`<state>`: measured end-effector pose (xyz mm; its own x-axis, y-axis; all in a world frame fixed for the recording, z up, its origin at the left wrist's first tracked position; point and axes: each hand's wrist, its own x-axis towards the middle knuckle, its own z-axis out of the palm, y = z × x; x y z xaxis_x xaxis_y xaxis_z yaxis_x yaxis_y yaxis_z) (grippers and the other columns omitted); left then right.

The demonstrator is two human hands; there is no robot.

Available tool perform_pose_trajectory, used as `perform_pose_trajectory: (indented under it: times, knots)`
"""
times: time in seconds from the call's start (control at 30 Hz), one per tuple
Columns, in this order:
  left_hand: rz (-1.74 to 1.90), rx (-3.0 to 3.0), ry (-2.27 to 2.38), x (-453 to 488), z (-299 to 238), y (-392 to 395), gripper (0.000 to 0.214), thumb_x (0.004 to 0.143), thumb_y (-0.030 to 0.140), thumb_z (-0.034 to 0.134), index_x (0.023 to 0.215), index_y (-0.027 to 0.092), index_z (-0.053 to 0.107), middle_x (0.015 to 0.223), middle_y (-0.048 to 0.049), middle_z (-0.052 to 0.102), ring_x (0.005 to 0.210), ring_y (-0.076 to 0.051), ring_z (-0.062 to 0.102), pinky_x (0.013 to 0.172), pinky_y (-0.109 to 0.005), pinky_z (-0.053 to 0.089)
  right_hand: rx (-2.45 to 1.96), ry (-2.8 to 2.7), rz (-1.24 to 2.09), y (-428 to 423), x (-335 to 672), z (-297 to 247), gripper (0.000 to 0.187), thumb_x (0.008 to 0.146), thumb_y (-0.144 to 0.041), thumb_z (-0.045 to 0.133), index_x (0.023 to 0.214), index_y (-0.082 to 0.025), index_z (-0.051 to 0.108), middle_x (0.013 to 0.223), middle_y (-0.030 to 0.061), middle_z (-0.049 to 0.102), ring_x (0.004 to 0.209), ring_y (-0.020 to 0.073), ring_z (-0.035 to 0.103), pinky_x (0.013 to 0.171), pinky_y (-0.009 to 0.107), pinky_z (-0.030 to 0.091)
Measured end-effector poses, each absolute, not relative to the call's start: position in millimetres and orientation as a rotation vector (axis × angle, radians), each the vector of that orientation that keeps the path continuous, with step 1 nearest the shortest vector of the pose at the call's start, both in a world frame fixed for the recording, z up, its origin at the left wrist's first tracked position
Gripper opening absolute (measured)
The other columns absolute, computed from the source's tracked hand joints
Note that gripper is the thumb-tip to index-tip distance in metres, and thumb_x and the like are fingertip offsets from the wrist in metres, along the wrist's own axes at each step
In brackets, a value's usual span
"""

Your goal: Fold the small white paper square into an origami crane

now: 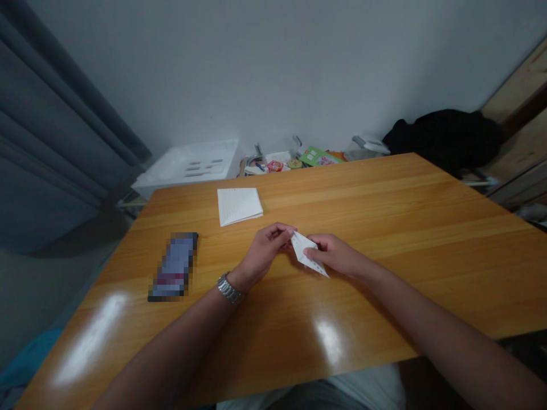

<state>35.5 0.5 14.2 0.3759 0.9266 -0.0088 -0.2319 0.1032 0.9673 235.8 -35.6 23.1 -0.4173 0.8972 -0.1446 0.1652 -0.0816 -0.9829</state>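
A small folded piece of white paper [304,246], pointed at its ends and with a row of holes or marks along its lower edge, is held up over the wooden table [384,216]. My left hand [270,246], with a metal watch [229,288] on its wrist, pinches the paper's upper left tip between thumb and fingers. My right hand [333,253] grips its right side, the thumb lying on top and the fingers behind it. Part of the fingers of both hands is hidden by the paper.
A stack of white lined paper [239,205] lies beyond my left hand. Left of it is a phone [175,266], its screen blurred. Behind the table's far edge are a white plastic basin [192,162], a green packet [319,156], small clutter, and a black cloth heap [444,136].
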Motion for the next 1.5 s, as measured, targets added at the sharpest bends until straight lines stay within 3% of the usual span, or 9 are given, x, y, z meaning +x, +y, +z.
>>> perform_pose_trajectory:
  times: [0.23, 0.4, 0.73, 0.93, 1.3, 1.5]
  knots:
    - [1.018, 1.206, 0.853, 35.1, 14.5, -0.7, 0.032, 0.084, 0.044, 0.073, 0.097, 0.014, 0.074, 0.094, -0.0081, 0.07, 0.08, -0.016, 0.065, 0.077, -0.029, 0.055, -1.211, -1.656, 1.465, -33.8, 236.7, 20.1, 0.031, 0.081, -0.044, 0.066, 0.086, -0.014, 0.062, 0.073, 0.0016, 0.061, 0.063, 0.0144, 0.051, 0.058, 0.026, 0.039]
    - [0.992, 1.222, 0.835, 34.4, 15.3, -0.5, 0.042, 0.09, 0.05, 0.065, 0.111, 0.014, 0.07, 0.091, -0.0074, 0.069, 0.083, -0.017, 0.066, 0.079, -0.031, 0.055, -1.216, -1.65, 1.477, -32.2, 237.3, 16.9, 0.03, 0.084, -0.043, 0.064, 0.088, -0.014, 0.062, 0.073, 0.0013, 0.061, 0.062, 0.014, 0.052, 0.057, 0.025, 0.038]
    - [0.88, 1.472, 0.909, 36.4, 17.0, -1.5, 0.031, 0.084, 0.044, 0.072, 0.086, 0.013, 0.071, 0.083, -0.0044, 0.071, 0.073, -0.014, 0.062, 0.067, -0.024, 0.047, -1.178, -1.712, 1.382, -30.1, 236.7, 10.2, 0.028, 0.088, -0.042, 0.063, 0.091, -0.014, 0.067, 0.081, 0.003, 0.068, 0.069, 0.0154, 0.057, 0.063, 0.026, 0.042]
    - [0.957, 1.464, 0.985, 34.3, 14.9, 3.4, 0.031, 0.083, 0.043, 0.072, 0.08, 0.013, 0.071, 0.078, -0.004, 0.07, 0.069, -0.014, 0.061, 0.064, -0.023, 0.046, -1.08, -1.53, 1.708, -33.9, 234.4, 12.2, 0.042, 0.08, -0.049, 0.075, 0.097, -0.011, 0.068, 0.087, 0.0088, 0.074, 0.072, 0.0176, 0.066, 0.068, 0.029, 0.05]
    - [0.93, 1.38, 0.957, 33.2, 19.1, 2.4, 0.033, 0.082, 0.045, 0.074, 0.087, 0.013, 0.071, 0.081, -0.0046, 0.07, 0.07, -0.013, 0.063, 0.067, -0.025, 0.052, -1.077, -1.358, 1.761, -31.3, 237.8, 14.9, 0.045, 0.074, -0.048, 0.081, 0.097, -0.011, 0.071, 0.085, 0.011, 0.077, 0.07, 0.0175, 0.07, 0.069, 0.031, 0.053]
    - [0.835, 1.401, 0.863, 31.1, 13.8, 3.4, 0.032, 0.082, 0.042, 0.075, 0.091, 0.012, 0.068, 0.078, -0.0049, 0.07, 0.068, -0.012, 0.064, 0.067, -0.024, 0.052, -1.046, -1.315, 1.707, -27.8, 239.6, 10.9, 0.045, 0.075, -0.047, 0.081, 0.099, -0.01, 0.072, 0.094, 0.0139, 0.077, 0.073, 0.0178, 0.07, 0.072, 0.032, 0.054]
